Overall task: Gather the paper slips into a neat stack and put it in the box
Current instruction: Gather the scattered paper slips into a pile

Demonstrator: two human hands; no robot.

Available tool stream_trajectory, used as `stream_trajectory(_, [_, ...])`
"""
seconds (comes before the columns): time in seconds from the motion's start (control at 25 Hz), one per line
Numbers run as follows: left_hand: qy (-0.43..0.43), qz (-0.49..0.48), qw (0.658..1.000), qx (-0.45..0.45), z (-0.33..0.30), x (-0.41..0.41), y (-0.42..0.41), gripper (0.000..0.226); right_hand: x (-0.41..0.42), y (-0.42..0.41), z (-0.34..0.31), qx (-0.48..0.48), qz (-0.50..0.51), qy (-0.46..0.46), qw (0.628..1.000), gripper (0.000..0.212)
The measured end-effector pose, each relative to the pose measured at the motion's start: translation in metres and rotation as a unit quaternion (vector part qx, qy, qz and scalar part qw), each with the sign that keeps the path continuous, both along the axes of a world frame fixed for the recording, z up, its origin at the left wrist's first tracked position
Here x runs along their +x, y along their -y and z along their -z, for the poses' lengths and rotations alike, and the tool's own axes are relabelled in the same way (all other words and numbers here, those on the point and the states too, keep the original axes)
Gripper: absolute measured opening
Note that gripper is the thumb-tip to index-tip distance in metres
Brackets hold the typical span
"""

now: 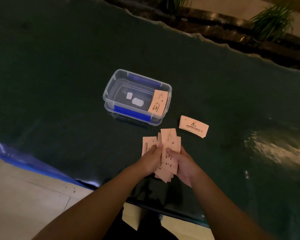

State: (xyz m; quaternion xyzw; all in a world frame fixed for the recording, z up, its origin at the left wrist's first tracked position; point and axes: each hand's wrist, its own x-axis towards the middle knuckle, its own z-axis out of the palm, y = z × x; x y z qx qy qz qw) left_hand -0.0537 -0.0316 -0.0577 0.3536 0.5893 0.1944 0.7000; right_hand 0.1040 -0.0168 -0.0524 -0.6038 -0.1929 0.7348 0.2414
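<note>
Both hands, the left hand and the right hand, clamp one fanned, uneven bunch of paper slips at lower centre of the frame; the slips are pale peach with dark print. One squared stack lies right of it. One clear box with blue clips, at centre frame, holds one slip against its right wall.

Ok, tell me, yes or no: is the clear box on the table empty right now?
No: the clear box already holds a stack of slips leaning against its right end, plus two small white pieces on its floor.
</note>
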Motion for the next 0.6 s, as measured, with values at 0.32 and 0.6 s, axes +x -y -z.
stream_trajectory(0.32, [-0.354,0.063,0.931,0.067,0.016,-0.028,-0.011,0.048,-0.034,-0.015,0.001,-0.002,-0.051,0.099,0.994,0.058])
stream_trajectory(0.6, [-0.176,-0.103,0.977,-0.058,0.012,-0.027,-0.02,0.054,-0.07,-0.023,0.014,0.008,-0.081,0.164,0.983,0.072])
